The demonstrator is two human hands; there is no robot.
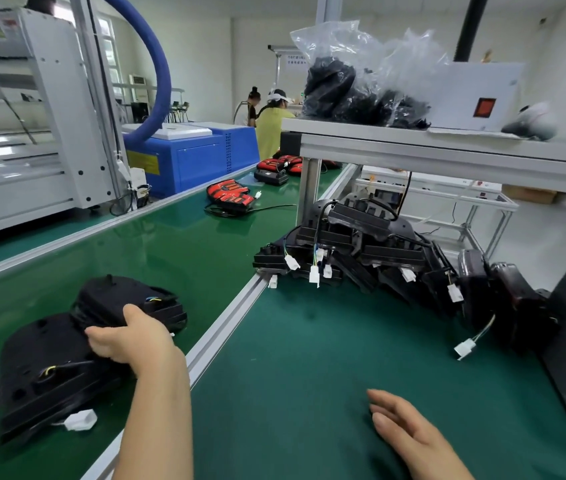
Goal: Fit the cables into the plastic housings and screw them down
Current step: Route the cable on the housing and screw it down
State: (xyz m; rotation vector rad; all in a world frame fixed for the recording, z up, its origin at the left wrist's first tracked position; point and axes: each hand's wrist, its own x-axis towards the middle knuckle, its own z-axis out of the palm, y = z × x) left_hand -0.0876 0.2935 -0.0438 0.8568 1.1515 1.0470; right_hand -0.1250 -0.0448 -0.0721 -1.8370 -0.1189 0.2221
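— Black plastic housings (42,362), two with cables fitted, lie under my left hand (125,337), which grips them on the green conveyor belt (177,244).
— And the right?
— My right hand (409,427) lies flat with relaxed fingers on the green worktop (292,341), holding nothing. I judge these pieces done; next means reaching ahead of it to the heap of black wired housings (361,237).
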